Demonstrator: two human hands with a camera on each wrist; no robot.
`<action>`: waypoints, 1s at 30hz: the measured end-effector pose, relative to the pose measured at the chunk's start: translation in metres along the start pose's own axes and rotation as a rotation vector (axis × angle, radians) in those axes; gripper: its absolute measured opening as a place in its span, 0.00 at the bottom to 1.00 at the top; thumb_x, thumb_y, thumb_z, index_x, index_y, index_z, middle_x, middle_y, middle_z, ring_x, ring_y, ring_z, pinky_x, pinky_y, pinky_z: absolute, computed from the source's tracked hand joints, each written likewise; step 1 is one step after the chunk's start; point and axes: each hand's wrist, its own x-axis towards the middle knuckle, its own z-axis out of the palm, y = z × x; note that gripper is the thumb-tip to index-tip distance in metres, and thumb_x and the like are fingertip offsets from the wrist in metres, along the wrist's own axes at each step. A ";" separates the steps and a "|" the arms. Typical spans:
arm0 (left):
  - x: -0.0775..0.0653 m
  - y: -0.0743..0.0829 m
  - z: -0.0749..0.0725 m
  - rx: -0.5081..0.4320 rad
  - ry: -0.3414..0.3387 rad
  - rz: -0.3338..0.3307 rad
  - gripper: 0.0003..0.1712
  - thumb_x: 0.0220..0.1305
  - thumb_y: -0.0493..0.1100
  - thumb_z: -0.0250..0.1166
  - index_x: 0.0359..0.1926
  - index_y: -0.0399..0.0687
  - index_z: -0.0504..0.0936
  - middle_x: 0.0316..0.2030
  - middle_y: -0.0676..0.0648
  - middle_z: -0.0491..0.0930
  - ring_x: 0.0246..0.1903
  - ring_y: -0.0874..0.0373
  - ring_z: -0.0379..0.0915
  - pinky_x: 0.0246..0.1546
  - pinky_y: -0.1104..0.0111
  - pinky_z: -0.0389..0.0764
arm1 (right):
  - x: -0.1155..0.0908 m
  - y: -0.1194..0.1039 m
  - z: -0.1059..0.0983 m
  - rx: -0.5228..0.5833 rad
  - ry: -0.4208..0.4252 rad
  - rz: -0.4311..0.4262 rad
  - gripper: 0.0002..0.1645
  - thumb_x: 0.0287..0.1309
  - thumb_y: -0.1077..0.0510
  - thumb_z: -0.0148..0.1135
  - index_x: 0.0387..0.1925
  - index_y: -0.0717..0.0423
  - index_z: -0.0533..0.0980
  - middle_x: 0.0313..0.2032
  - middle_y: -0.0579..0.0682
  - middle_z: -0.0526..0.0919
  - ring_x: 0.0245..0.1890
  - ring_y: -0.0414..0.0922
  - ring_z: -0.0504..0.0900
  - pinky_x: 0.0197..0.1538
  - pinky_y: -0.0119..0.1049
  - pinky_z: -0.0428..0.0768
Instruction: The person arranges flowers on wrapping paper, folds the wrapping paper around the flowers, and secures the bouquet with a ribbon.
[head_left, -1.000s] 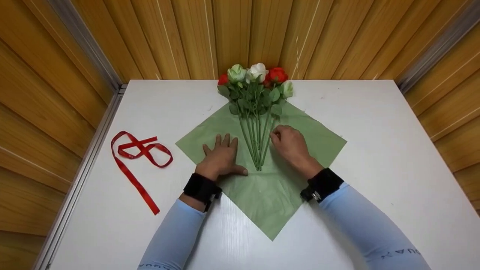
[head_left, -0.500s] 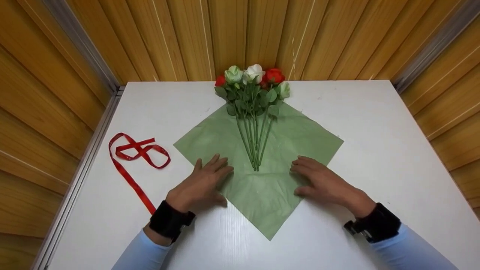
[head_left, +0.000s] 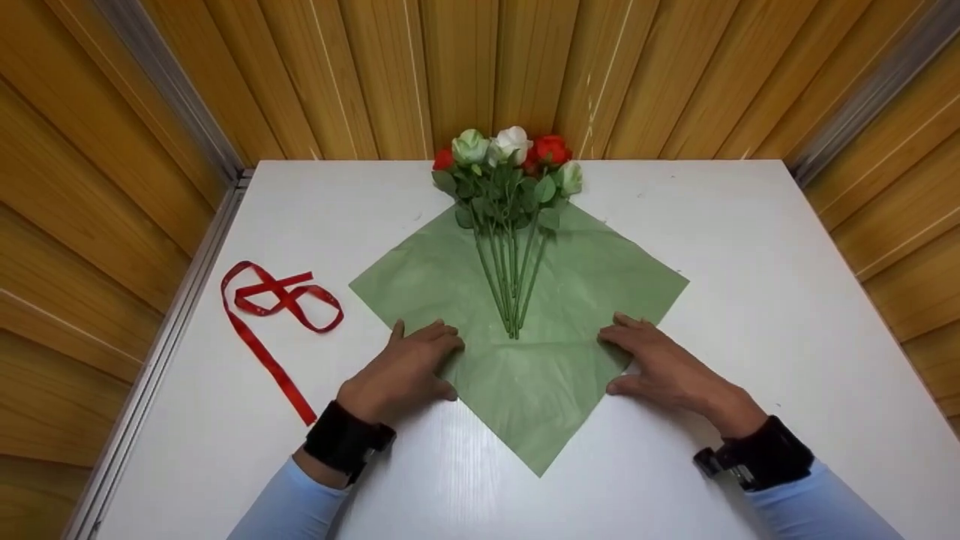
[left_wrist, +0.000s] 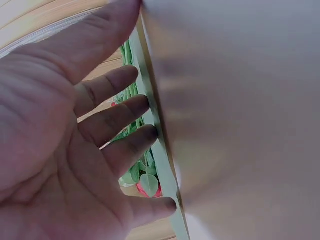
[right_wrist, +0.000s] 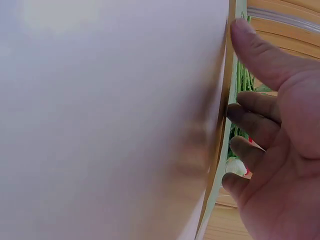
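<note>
A green sheet of wrapping paper (head_left: 540, 405) lies flat on the table, turned like a diamond. On its upper half rests a bunch of roses (head_left: 511, 150) in red, white and pale green, blooms past the far corner and stems (head_left: 513, 300) together near the middle. My left hand (head_left: 401, 371) is at the paper's lower left edge, fingers spread and slightly bent, fingertips on or just over it. At the lower right edge my right hand (head_left: 667, 367) lies in a like way. In both wrist views the palms hold nothing. Whether the fingertips press the paper is unclear.
A red ribbon (head_left: 281, 375) lies loosely looped on the white table (head_left: 780, 315), left of the paper. Wood-look panels (head_left: 645, 75) rise behind the table's far edge and at both sides. A metal rail (head_left: 169, 337) runs along the left edge.
Both hands have drawn back from beside the stems to the paper's lower edges. The right hand, curled near the stems earlier, has loosened and moved outward. Roses, paper and ribbon stay put.
</note>
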 end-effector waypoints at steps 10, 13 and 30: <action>0.003 0.001 0.000 0.003 0.064 0.043 0.35 0.55 0.51 0.82 0.63 0.53 0.81 0.64 0.49 0.78 0.70 0.49 0.68 0.72 0.28 0.55 | 0.004 -0.005 0.004 -0.042 0.014 -0.058 0.43 0.53 0.54 0.82 0.69 0.57 0.75 0.71 0.54 0.75 0.80 0.58 0.62 0.77 0.58 0.62; 0.001 0.000 0.000 0.009 0.055 0.047 0.43 0.50 0.53 0.85 0.67 0.53 0.79 0.66 0.48 0.75 0.72 0.48 0.66 0.73 0.28 0.53 | 0.003 -0.007 0.005 -0.045 -0.033 -0.085 0.49 0.53 0.50 0.83 0.73 0.57 0.72 0.75 0.57 0.70 0.81 0.60 0.58 0.79 0.61 0.57; 0.005 0.002 -0.007 -0.022 -0.003 0.053 0.50 0.50 0.66 0.82 0.69 0.51 0.76 0.63 0.45 0.77 0.69 0.43 0.68 0.70 0.30 0.59 | 0.004 -0.011 0.009 -0.058 0.123 -0.121 0.37 0.60 0.63 0.70 0.71 0.55 0.74 0.70 0.55 0.76 0.74 0.55 0.72 0.74 0.45 0.68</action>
